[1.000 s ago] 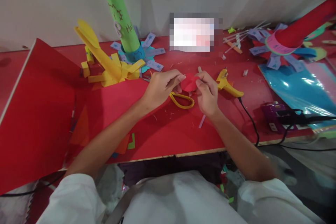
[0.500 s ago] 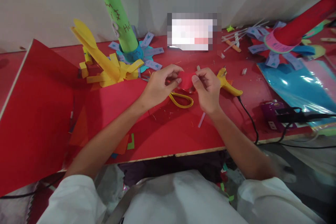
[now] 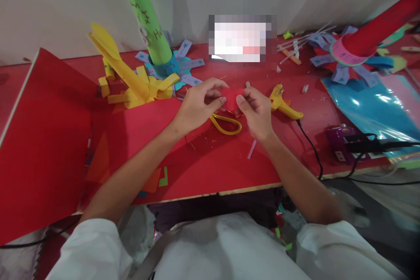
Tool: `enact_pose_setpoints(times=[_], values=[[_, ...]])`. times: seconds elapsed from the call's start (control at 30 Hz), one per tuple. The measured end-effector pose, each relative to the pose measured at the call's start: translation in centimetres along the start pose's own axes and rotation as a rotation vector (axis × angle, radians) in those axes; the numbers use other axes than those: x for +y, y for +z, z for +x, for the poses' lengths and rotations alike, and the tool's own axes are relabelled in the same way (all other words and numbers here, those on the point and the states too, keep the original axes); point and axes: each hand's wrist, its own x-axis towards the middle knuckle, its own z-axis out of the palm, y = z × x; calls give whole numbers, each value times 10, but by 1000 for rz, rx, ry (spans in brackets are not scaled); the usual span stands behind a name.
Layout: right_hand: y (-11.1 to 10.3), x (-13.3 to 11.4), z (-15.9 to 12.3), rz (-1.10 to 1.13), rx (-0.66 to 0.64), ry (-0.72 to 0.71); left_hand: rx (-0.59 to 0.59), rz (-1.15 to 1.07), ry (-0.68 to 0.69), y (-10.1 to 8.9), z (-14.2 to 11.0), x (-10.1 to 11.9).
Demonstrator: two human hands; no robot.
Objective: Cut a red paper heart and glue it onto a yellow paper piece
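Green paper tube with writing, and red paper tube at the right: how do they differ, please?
The green paper tube rises steeply and leans left in the picture; the red paper tube slants far to the right. The green tube has a blue collar at its base, the red tube a pink collar. Both share light purple paper strips spread around the base.

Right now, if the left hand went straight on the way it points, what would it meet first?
The left hand pinches the red piece; just past that, it would probably meet the right hand first, though depth is hard to judge from this one view.
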Motion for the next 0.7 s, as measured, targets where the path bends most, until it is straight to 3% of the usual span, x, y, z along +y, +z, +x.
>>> enact_pose_setpoints(times=[0.27,0.7], values=[[2,-2,-1,8,46,-7,5,-10,-18,1,0,-4],[3,-8,-5,-208,100,-73,-1,36,-57,-2,0,-6]])
